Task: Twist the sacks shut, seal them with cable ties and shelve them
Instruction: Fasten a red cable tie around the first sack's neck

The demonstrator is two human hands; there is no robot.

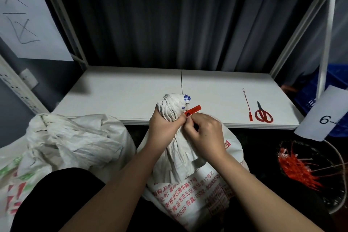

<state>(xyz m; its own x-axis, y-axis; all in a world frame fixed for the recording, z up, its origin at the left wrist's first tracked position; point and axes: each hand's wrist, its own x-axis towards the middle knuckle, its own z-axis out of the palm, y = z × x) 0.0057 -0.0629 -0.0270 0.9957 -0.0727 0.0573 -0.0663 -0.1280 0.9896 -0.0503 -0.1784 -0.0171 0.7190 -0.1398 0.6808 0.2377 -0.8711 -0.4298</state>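
Note:
A white woven sack (190, 190) with red print stands in front of me, its neck twisted into a tight bunch. My left hand (163, 124) is clenched around that neck just below the top. A red cable tie (193, 110) sits around the neck, its flat tag sticking out to the right. My right hand (204, 133) pinches the tie's strap right beside the neck. A second white sack (62, 145), twisted at the top, stands to the left. The white shelf (131, 92) lies just beyond both sacks.
On the shelf's right part lie spare red cable ties (247, 105) and red-handled scissors (263, 114). A dark basket (308, 173) full of red ties sits on the floor at right. A paper label (323, 117) hangs off the right post. Dark curtain behind.

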